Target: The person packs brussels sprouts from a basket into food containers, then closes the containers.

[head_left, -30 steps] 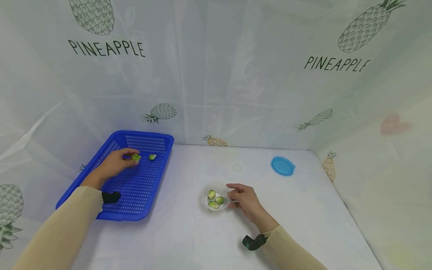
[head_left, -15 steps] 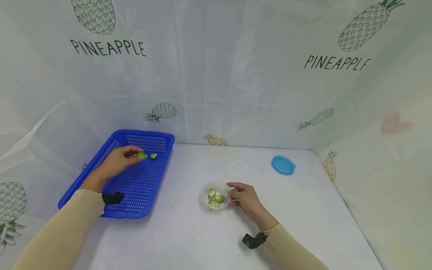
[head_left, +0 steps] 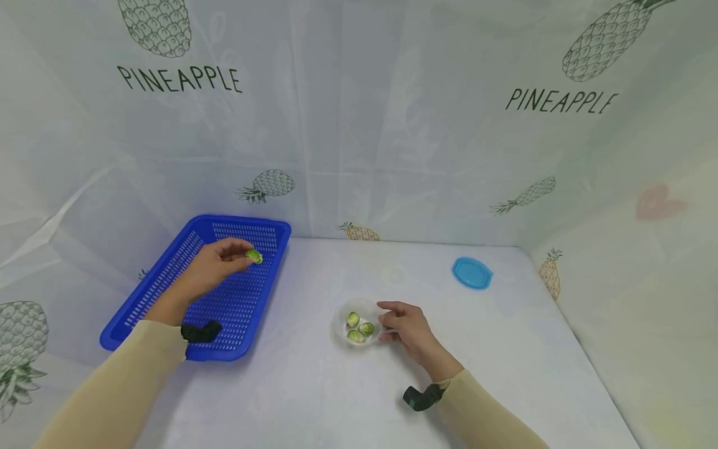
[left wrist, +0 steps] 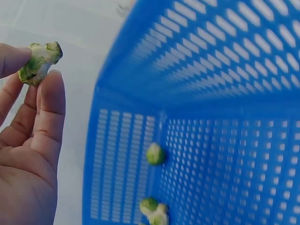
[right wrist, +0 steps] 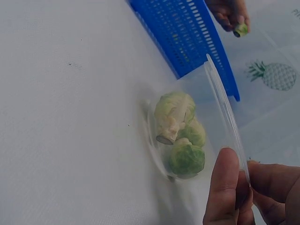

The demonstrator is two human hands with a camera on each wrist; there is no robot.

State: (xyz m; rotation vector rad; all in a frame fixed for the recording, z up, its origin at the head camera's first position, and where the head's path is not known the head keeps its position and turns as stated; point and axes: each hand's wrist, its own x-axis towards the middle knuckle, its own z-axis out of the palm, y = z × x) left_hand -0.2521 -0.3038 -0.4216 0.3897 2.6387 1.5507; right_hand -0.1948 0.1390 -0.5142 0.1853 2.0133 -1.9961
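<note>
My left hand [head_left: 215, 268] pinches a Brussels sprout [head_left: 254, 256] between thumb and fingertips, raised over the far right part of the blue basket [head_left: 247, 353]. In the left wrist view this sprout [left wrist: 40, 64] shows its pale cut side, outside the basket's wall. Further sprouts [left wrist: 155, 153] lie down in the basket; in the head view they are hidden. At the middle of the table, my right hand [head_left: 414, 332] grips the rim of a clear plastic container [head_left: 370, 307]. Three sprouts [right wrist: 180, 133] sit at its bottom.
A light blue lid [head_left: 472, 273] lies at the back right of the white table [head_left: 314, 399]. Behind the table hangs a pale curtain [head_left: 359, 112] printed with pineapples, which also closes off both sides. The basket stands left of the container, with table surface between them.
My left hand has lifted the sprout and carried it right, from over the basket's middle toward its right edge. My right hand and the container have stayed put.
</note>
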